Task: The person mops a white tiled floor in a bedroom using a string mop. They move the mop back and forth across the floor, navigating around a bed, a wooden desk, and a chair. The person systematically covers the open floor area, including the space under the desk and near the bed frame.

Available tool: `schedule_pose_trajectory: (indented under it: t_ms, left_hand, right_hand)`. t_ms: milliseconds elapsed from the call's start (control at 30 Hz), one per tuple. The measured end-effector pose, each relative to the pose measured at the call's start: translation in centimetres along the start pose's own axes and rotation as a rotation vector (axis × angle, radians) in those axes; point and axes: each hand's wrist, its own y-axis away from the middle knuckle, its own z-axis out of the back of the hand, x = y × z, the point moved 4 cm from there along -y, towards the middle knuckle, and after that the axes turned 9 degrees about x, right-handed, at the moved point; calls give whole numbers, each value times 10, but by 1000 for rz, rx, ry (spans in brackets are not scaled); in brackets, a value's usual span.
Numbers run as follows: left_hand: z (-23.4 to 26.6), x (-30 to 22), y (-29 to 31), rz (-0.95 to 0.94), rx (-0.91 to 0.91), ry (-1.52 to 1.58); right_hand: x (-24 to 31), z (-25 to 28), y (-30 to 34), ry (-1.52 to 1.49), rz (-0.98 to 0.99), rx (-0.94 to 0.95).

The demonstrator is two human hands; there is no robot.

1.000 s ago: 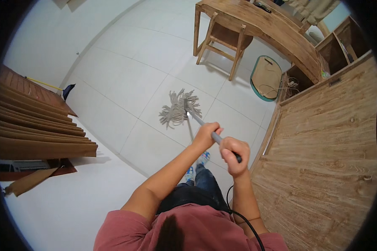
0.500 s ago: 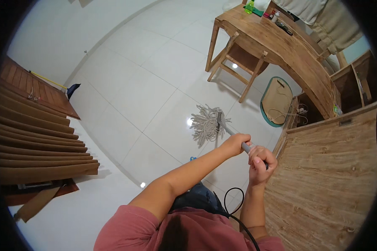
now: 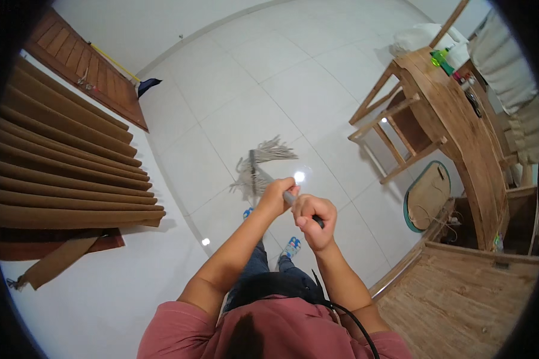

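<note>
Both of my hands grip the grey handle of a string mop [image 3: 279, 149] in front of my body. My left hand [image 3: 276, 197] is closed round the handle lower down, nearer the mop head. Close to the dark end of the handle, my right hand [image 3: 315, 220] is wrapped round it. The mop's grey strands rest on the white tiled floor [image 3: 269, 107], fanned out to the far right of its dark clamp bar. Part of the handle is hidden behind my left hand.
On the right stand a wooden desk [image 3: 431, 84] and a wooden chair [image 3: 395, 140]. An oval green-rimmed board [image 3: 428, 194] leans near them. A brown curtain [image 3: 72, 173] hangs at the left, beside a wooden door [image 3: 81, 63]. A yellow-handled broom [image 3: 147, 87] stands by that door.
My hands and the mop have swept to the left, and the strands now trail to the right of the clamp. My view has turned, bringing both patterned-blue feet into sight.
</note>
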Motion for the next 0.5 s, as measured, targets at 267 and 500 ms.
schedule_pose_trajectory:
  t_ms: [267, 500]
  left_hand:
    - [150, 133, 18, 110, -288, -228]
    - [200, 159, -38, 76, -349, -179]
  right_hand:
    - [-134, -91, -89, -22, -132, 364]
    - [-156, -92, -173, 32, -187, 344]
